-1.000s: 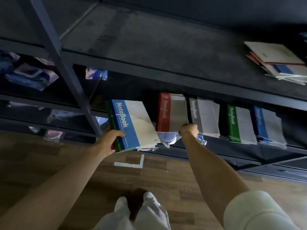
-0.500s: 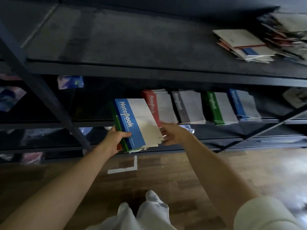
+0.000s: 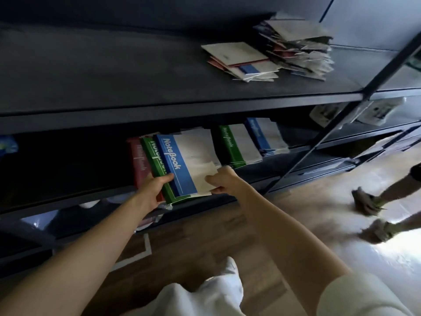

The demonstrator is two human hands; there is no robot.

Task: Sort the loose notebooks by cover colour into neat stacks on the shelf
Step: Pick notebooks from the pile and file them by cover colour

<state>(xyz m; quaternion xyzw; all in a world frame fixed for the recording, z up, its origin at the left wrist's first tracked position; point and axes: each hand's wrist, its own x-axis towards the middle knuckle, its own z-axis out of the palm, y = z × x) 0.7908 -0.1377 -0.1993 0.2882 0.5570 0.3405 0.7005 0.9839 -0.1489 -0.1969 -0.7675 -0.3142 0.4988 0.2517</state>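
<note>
Evidently the sorting is midway. The left hand (image 3: 152, 192) grips the near-left corner of a fanned handful of notebooks, its thumb lying across the top cover and its fingers hidden beneath. The right hand (image 3: 224, 181) pinches the near-right corner of the blue notebook (image 3: 180, 160), which lies uppermost, so neither hand is free. Under the blue one a green notebook (image 3: 153, 158) peeks out to the left, and under that a red notebook (image 3: 139, 160) shows furthest left. The handful sits at the front of the middle shelf (image 3: 268, 166), overhanging its near edge; whether it rests on the board or is carried I cannot tell. Just to the right on that shelf lies a green stack (image 3: 237, 144), and further right a blue stack (image 3: 265, 135), both fairly neat. By my reading the step in hand is peeling the blue notebook off the handful. The next move calls for the right hand to lift it clear while the left keeps the other two clamped, then carry it right, past the green stack, and square it on the blue one. On the upper shelf (image 3: 114, 71), far right, a loose pile (image 3: 246, 62) of mixed covers waits, so plenty remains to sort. Another person's feet (image 3: 369, 213) stand on the wooden floor at the right.
</note>
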